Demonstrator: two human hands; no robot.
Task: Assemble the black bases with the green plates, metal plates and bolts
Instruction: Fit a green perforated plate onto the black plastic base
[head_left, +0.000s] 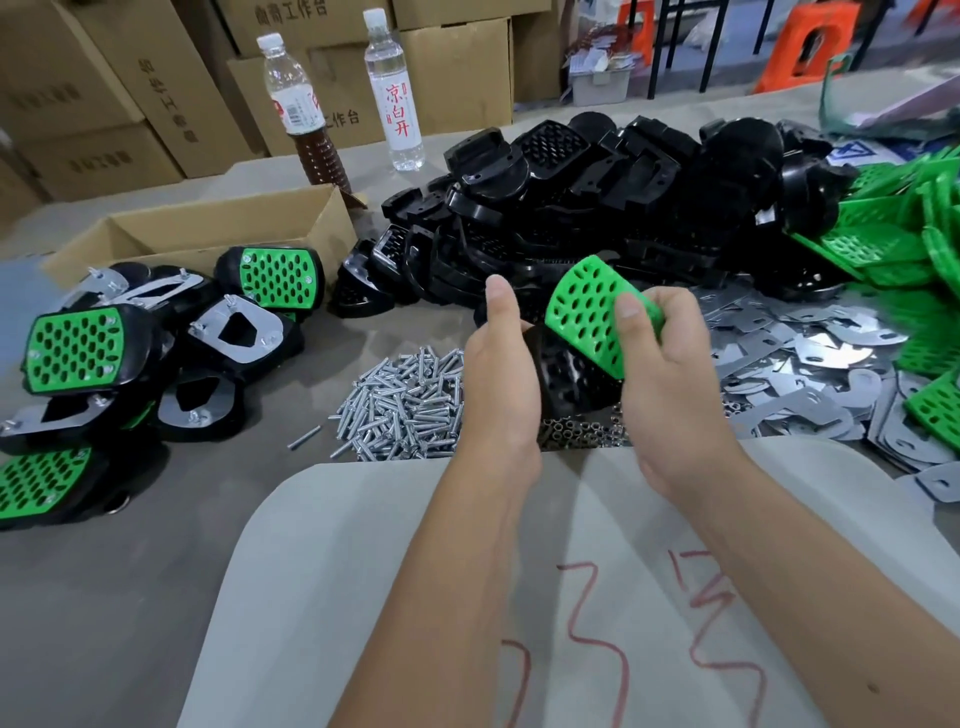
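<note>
Both hands (576, 374) raised, fingers curled

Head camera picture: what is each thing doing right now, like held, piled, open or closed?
Left hand: grips black plastic base.
Right hand: pinches green perforated plate, tilted over the base, not seated.
Silver bolts: loose heap.
Flat metal plates: scattered pile.
Spare black bases: heaped.
Finished green-topped assemblies: stacked left.
Cardboard box: open.
Clear water bottle: upright, capped.
</note>
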